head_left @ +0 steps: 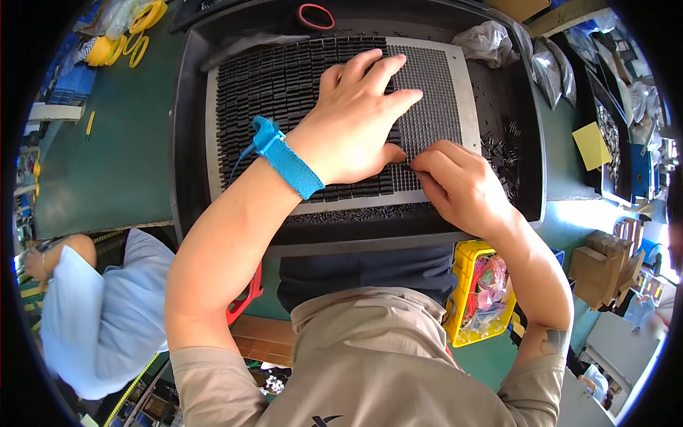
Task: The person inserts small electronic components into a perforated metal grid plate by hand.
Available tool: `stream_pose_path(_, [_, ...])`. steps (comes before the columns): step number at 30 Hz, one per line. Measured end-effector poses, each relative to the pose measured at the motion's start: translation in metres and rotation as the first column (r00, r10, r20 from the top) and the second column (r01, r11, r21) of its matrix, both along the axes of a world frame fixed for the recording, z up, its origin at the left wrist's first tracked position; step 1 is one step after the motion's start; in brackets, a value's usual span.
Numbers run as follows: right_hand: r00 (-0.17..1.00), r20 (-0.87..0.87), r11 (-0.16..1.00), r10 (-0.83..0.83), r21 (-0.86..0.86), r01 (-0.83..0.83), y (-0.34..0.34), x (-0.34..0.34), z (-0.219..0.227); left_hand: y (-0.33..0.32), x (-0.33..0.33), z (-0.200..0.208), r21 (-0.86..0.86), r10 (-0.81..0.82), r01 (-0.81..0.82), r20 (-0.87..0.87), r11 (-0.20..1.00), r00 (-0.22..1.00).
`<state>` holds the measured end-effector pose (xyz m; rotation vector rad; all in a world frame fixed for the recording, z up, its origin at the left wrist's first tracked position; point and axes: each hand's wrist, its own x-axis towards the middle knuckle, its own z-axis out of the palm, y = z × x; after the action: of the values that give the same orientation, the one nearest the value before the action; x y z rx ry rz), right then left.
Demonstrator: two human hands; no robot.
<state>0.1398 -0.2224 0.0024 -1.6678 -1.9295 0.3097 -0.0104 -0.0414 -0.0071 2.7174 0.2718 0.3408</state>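
A grey metal plate (466,107) full of small holes lies in a large black tray (356,238). Rows of small black parts (263,92) cover its left and middle; the right strip shows bare holes. My left hand (359,117), with a blue wrist strap (295,167) on its wrist, spreads its fingers over the edge of the filled rows. Its thumb points at the fingertips of my right hand (462,181). Those fingertips are pinched together low on the bare strip, and whatever is between them is too small to make out.
Loose black bits lie along the tray's right side and front. Clear plastic bags (487,43) and a red ring (316,16) are at its far side. Yellow tape rolls (128,39) sit far left. A yellow crate (466,285) stands below right. Another person in light blue (114,306) is at left.
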Motion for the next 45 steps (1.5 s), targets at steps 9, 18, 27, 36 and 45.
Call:
stream_pose_path(9, [1.0, 0.012, 1.0, 0.018, 0.021, -0.018, 0.001, -0.001, -0.005, 0.002, -0.002, -0.005, 0.013, -0.002, 0.002, 0.002, 1.0, 1.0])
stream_pose_path(18, [0.999, 0.031, 0.999, 0.031, 0.013, -0.031, 0.002, 0.0, -0.007, 0.001, -0.002, -0.002, 0.019, 0.015, -0.015, -0.017, 1.0, 1.0])
stream_pose_path(27, [0.994, 0.1, 0.998, 0.038, 0.044, -0.043, 0.004, -0.008, -0.009, 0.003, -0.002, -0.002, 0.017, 0.002, -0.001, -0.022, 1.0, 1.0])
stream_pose_path(36, [0.998, 0.06, 0.997, 0.024, 0.074, -0.028, 0.004, -0.005, -0.009, 0.005, -0.001, -0.004, 0.021, 0.006, -0.005, -0.023, 1.0, 1.0])
stream_pose_path(45, [0.994, 0.097, 0.994, 0.04, 0.097, -0.049, 0.004, -0.005, -0.011, 0.005, -0.001, -0.004, 0.016, 0.005, -0.005, -0.006, 1.0, 1.0])
